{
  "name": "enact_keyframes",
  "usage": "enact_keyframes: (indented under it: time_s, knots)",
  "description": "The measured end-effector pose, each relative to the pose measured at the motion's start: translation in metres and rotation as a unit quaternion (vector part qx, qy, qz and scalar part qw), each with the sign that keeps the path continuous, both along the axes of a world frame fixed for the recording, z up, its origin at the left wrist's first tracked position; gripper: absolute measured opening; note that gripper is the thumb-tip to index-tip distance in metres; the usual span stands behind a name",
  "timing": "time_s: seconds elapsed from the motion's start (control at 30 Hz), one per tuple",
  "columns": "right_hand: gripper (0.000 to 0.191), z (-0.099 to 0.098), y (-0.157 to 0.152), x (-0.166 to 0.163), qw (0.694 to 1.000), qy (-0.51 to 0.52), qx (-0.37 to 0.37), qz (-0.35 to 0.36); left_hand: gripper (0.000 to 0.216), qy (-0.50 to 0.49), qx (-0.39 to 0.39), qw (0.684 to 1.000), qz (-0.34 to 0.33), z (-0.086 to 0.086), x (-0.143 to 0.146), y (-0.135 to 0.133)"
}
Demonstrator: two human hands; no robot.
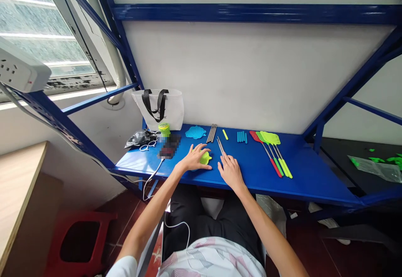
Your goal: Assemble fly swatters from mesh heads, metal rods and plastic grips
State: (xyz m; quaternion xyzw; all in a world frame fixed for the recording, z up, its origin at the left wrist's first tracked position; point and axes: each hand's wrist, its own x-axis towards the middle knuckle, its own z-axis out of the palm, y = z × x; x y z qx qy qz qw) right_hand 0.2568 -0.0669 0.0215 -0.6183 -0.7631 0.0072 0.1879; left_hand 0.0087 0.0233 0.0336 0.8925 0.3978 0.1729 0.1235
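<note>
My left hand [195, 158] rests on the blue shelf [301, 172] with its fingers spread over a yellow-green perforated swatter head [205, 157]. My right hand [230, 169] lies flat beside it, fingers stretched toward a thin metal rod [220, 146] that its fingertips touch or nearly touch. Behind them lie a blue swatter head [195, 132], a bundle of metal rods [212, 133], a small yellow-green handle piece [225, 134] and several blue handle pieces [241, 136]. To the right lie finished fly swatters [272, 148] in red, green and yellow.
A white tote bag [158, 109] stands at the shelf's back left, with a green tape roll [163, 129], scissors [147, 146], a black bag [139, 138] and a phone [168, 147] on a cable. A red stool [80, 241] is on the floor left. Green parts [381, 164] lie far right.
</note>
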Motion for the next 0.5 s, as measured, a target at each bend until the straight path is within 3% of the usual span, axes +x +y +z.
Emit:
enact_keyframes:
  time_s: [0.1, 0.27, 0.37, 0.5]
  knots:
    - [0.062, 0.005, -0.003, -0.001, 0.999, 0.006, 0.005, 0.042, 0.108, 0.011, -0.035, 0.995, 0.095, -0.012, -0.021, 0.0]
    - [0.059, 0.009, -0.008, 0.0, 0.994, 0.037, 0.009, 0.105, 0.091, 0.017, -0.004, 0.988, 0.151, -0.023, -0.043, -0.001]
    - [0.058, 0.009, -0.009, 0.002, 0.99, 0.053, 0.002, 0.132, 0.076, 0.022, 0.004, 0.99, 0.143, -0.022, -0.048, 0.002]
    - [0.058, 0.012, -0.01, 0.003, 0.988, 0.072, 0.001, 0.139, 0.071, -0.005, -0.043, 0.996, 0.08, -0.017, -0.052, 0.005]
